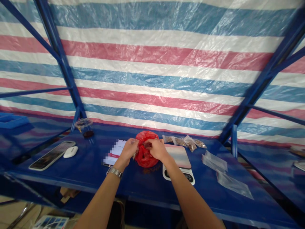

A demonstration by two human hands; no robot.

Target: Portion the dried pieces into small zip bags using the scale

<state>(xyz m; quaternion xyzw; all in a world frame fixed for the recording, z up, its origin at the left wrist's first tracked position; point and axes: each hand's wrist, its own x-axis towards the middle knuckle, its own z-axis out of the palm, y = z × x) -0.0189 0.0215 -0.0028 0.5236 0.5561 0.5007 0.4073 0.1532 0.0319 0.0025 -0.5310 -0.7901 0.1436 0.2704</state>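
A red plastic bag [147, 161] sits bunched on the blue table, its mouth facing up. At its left edge is my left hand [128, 150], fingers pinched together, with a small shiny bit showing beneath them that I cannot make out. My right hand [156, 149] is over the bag's mouth from the right, its fingers curled down into the opening; what they grip is hidden. Right of the bag, partly behind my right forearm, stands a white kitchen scale [177, 156]. Dark crumbs [152, 168] lie in front of the bag.
Several small clear bags with brown contents [184, 141] lie behind the scale. Flat zip bags [234, 184] are at the right. A lit phone [115, 154] lies by my left hand; another phone [51, 156], a white case [71, 152] and a plastic cup [87, 128] are farther left.
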